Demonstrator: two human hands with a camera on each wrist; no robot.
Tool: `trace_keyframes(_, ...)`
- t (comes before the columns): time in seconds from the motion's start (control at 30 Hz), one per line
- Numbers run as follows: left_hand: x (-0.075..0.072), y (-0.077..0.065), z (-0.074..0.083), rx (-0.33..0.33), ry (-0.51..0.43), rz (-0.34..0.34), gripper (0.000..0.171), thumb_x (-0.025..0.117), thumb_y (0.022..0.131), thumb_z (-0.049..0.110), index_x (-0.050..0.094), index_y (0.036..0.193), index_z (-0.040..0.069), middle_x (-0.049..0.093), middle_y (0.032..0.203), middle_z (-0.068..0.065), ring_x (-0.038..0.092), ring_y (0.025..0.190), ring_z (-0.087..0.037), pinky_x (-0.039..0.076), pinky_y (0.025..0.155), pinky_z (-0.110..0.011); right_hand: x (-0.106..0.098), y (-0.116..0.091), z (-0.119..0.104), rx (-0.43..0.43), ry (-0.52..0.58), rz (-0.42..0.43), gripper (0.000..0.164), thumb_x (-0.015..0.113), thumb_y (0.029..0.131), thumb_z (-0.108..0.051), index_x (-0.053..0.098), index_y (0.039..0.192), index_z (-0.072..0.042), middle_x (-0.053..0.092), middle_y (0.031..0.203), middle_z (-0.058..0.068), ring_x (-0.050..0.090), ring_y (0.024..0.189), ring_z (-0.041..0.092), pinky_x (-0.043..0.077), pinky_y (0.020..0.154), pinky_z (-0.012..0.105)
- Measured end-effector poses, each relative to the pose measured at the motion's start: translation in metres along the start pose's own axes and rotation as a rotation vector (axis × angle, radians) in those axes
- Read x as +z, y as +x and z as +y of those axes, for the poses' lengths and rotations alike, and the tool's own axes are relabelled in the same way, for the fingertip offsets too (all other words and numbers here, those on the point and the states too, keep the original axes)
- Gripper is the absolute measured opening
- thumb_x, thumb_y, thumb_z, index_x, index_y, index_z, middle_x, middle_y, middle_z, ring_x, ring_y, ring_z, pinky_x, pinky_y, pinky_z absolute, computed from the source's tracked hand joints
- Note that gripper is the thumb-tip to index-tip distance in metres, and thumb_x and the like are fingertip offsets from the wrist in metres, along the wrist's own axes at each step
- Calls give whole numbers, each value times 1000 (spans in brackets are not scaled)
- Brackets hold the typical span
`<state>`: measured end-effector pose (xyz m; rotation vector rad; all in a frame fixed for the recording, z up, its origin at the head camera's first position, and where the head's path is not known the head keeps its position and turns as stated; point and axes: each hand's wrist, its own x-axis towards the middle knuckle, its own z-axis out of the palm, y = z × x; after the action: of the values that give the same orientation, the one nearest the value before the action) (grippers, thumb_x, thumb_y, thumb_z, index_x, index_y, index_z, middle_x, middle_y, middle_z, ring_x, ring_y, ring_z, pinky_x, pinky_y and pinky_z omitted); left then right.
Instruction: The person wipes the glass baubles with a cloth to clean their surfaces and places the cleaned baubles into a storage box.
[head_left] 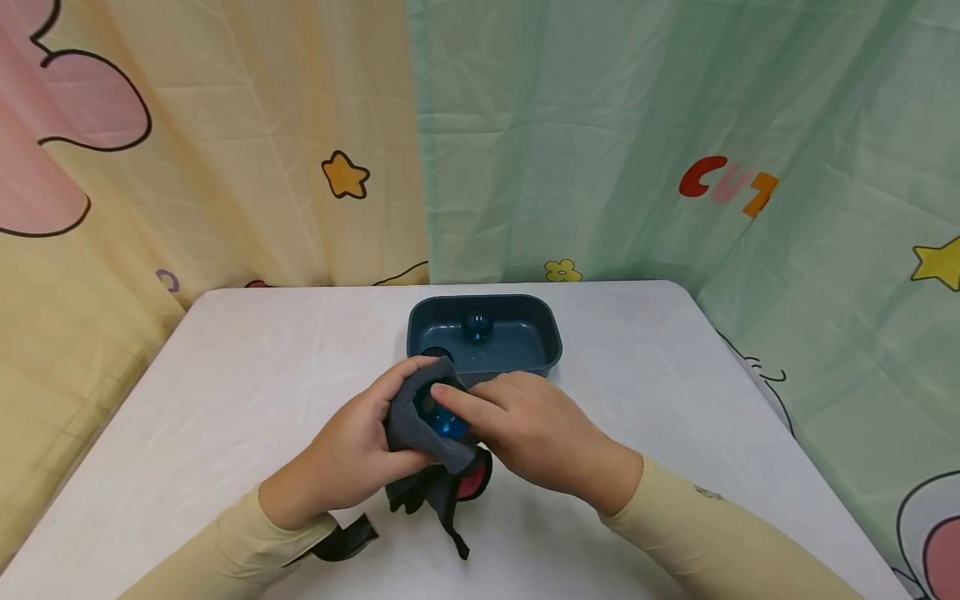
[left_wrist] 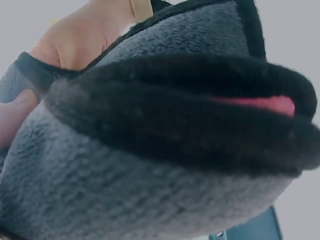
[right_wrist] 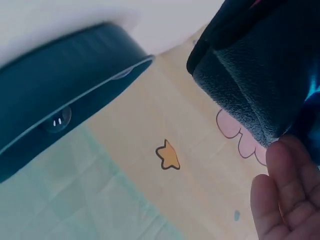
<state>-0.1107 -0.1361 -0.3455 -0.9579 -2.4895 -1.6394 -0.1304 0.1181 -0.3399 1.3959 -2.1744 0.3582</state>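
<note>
A grey fleece piece (head_left: 405,425) with black edging and a pink patch is gripped by my left hand (head_left: 347,450), fingers on its far side and thumb on the near side. Within its folds sits a shiny, see-through blue ball-like thing (head_left: 447,423), partly covered. My right hand (head_left: 536,429) holds this blue thing from the right, index finger across its top; the thumb is hidden. The fleece (left_wrist: 125,195) fills much of the left wrist view. The right wrist view has my right fingertips (right_wrist: 285,175) against the fleece's edge.
Just beyond my hands, a dark blue-green tray (head_left: 551,346) stands on the white-covered table (head_left: 247,375). Inside it lie a clear ball (head_left: 477,326) and a second round thing (head_left: 437,353), partly hidden. Printed curtains (head_left: 562,142) hang around the table.
</note>
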Motion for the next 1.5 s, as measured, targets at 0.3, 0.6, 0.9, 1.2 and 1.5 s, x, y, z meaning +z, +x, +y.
trace_keyframes(0.3, 5, 0, 4, 17, 143, -33, 90, 88, 86, 8, 37, 159, 21, 64, 143, -2, 66, 123, -16, 56, 105, -32, 5, -2, -11, 381, 373, -151, 43, 70, 102, -31, 60, 129, 1, 71, 82, -1, 60, 68, 3, 50, 61, 18)
trace_keyframes(0.6, 4, 0, -1, 46, 85, -5, 88, 87, 84, 4, 40, 157, 17, 62, 145, -5, 66, 123, -16, 55, 104, -28, -1, 1, -9, 306, 217, -153, 57, 67, 104, -39, 53, 148, -6, 76, 103, -1, 71, 89, 10, 60, 79, 29)
trace_keyframes(0.9, -1, 0, 1, 29, 4, -24, 87, 85, 87, 1, 38, 158, 18, 58, 149, -8, 66, 123, -18, 55, 103, -26, -2, 2, -3, 53, 20, -16, 62, 85, 90, -21, 58, 145, -8, 76, 101, 0, 71, 86, 12, 60, 80, 27)
trace_keyframes(1.2, 3, -1, -2, 30, 136, -40, 88, 88, 86, 10, 39, 158, 21, 64, 143, -3, 66, 122, -15, 55, 104, -30, 5, 2, -12, 473, 393, -212, 42, 63, 106, -37, 62, 130, -3, 73, 84, -2, 63, 71, 4, 53, 62, 22)
trace_keyframes(1.5, -2, -2, -8, -10, -71, -34, 85, 83, 89, 4, 37, 159, 16, 57, 150, -11, 66, 122, -16, 57, 100, -26, -2, 8, -3, -14, 18, -6, 61, 82, 93, -15, 56, 148, -17, 67, 129, 10, 71, 105, 21, 61, 93, 33)
